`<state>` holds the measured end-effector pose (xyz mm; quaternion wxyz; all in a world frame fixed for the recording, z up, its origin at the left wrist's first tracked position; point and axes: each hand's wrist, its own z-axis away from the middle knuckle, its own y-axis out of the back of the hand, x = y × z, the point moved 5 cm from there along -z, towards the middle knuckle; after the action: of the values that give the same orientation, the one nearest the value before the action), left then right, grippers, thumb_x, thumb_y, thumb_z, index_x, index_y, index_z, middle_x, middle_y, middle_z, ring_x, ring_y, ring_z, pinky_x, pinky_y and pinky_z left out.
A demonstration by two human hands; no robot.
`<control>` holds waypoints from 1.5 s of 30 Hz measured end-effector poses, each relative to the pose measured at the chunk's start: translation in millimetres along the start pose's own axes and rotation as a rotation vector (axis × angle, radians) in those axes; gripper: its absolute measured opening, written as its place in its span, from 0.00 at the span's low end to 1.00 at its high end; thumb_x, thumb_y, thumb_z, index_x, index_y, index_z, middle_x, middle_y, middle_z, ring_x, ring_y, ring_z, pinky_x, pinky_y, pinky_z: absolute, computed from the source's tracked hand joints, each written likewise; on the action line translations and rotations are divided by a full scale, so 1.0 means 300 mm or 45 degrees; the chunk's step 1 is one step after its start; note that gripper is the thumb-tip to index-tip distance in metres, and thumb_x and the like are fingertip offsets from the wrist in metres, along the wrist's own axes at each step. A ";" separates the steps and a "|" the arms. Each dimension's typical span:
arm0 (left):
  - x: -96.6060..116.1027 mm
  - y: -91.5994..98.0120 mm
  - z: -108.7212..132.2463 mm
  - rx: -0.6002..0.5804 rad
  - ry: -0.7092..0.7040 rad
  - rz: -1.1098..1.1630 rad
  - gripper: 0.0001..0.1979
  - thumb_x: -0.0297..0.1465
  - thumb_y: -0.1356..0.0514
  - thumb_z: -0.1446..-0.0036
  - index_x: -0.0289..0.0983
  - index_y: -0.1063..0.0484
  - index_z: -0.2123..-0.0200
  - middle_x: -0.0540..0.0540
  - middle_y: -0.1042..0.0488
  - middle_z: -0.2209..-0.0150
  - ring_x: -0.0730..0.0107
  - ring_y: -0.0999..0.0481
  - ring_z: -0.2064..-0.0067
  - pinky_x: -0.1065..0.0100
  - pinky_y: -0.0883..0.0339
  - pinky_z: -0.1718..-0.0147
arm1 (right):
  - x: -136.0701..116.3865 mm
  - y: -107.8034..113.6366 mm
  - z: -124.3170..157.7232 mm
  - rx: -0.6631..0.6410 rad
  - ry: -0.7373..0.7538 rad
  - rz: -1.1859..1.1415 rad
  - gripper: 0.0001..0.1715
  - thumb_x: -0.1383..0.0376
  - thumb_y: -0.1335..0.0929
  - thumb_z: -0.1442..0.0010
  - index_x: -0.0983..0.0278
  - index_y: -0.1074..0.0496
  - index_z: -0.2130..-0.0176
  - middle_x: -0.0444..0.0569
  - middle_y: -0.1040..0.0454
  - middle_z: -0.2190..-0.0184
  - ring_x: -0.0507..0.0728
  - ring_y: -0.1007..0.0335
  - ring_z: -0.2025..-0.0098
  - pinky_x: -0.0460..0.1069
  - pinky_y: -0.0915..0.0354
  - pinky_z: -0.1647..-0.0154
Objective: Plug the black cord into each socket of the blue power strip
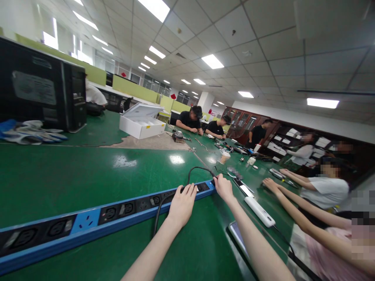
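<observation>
A long blue and black power strip lies slantwise across the green table. My left hand rests over its right part, fingers bent onto the black socket face; what is under the fingertips is hidden. At the strip's right end my right hand pinches the black cable beside the blue end cap. The cable loops up between the two hands, and a black length also runs down from the strip, left of my left wrist.
A white power strip and a phone lie to the right. Further off are an open white box, a paper cup, gloves and a black computer case. Several people sit or stand around the table.
</observation>
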<state>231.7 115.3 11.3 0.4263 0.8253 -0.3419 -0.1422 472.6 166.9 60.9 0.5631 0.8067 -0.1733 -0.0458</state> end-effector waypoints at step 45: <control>0.033 0.123 -0.061 -0.171 0.095 0.652 0.33 0.15 0.48 0.46 0.40 0.36 0.39 0.39 0.31 0.36 0.61 0.30 0.37 0.60 0.34 0.42 | 0.376 0.038 -0.133 0.147 0.137 -0.561 0.17 0.53 0.33 0.38 0.62 0.23 0.57 0.50 0.21 0.60 0.57 0.24 0.62 0.51 0.31 0.57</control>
<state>232.1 104.7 52.4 0.5144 0.6864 -0.5135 -0.0216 586.4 161.7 99.5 0.5009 0.8572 0.0348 -0.1147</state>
